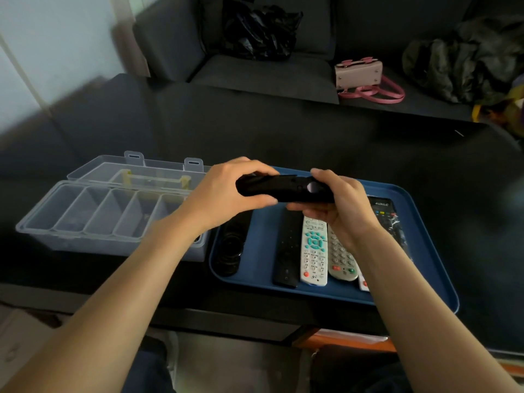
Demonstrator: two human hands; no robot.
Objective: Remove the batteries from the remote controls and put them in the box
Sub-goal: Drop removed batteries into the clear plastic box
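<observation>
Blue tray [425, 279], black remote [286, 188] gripped between left hand [226, 191], right hand [340, 205]

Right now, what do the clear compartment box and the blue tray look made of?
Clear compartment box: likely rigid transparent plastic, slightly frosted; the dividers and dark table show through its walls. Blue tray: probably moulded plastic, matte to satin; uniform colour, rounded raised rim, only a soft sheen.

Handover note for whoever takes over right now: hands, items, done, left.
Left hand and right hand both grip one black remote, held above the blue tray.
Other remotes lie on the tray, including a white one.
Clear box sits open left of the tray; no batteries visible in it.
Done: one remote picked up.
Left: open it, pull batteries, box them; repeat for the rest.
</observation>
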